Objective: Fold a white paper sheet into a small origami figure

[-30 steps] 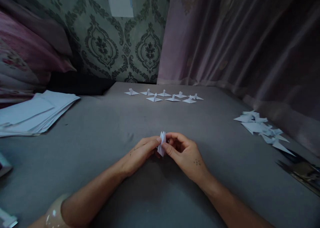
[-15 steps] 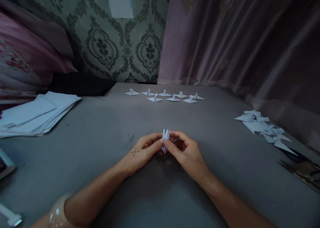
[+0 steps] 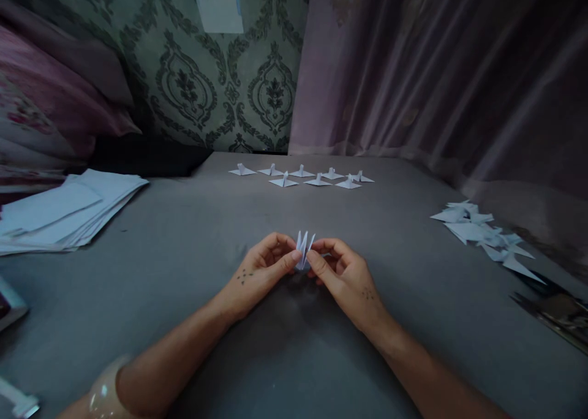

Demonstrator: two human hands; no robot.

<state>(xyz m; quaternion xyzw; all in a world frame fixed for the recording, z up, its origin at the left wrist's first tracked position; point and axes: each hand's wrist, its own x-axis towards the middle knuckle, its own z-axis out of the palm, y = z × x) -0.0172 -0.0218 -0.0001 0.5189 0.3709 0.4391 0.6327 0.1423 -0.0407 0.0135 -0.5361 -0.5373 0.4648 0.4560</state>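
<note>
Between my two hands is a small piece of folded white paper (image 3: 303, 256), its narrow points standing upward. My left hand (image 3: 266, 266) pinches its left side with thumb and fingers. On the other side, my right hand (image 3: 342, 272) grips it the same way, thumb at the front. Parts of the fingers behind the paper are hidden. Beyond the hands, several folded paper cranes (image 3: 283, 180) stand in two rows on the grey table surface (image 3: 202, 223).
A stack of white paper sheets (image 3: 68, 211) lies at the left. More folded paper pieces (image 3: 478, 229) are heaped at the right, with a dark pointed tool (image 3: 546, 321), partly cut off, nearer me. A white cable end (image 3: 21, 400) shows at lower left.
The points of the folded paper have spread apart and sit slightly higher. My thumbs have drawn away from each other, and both hands still hold the paper.
</note>
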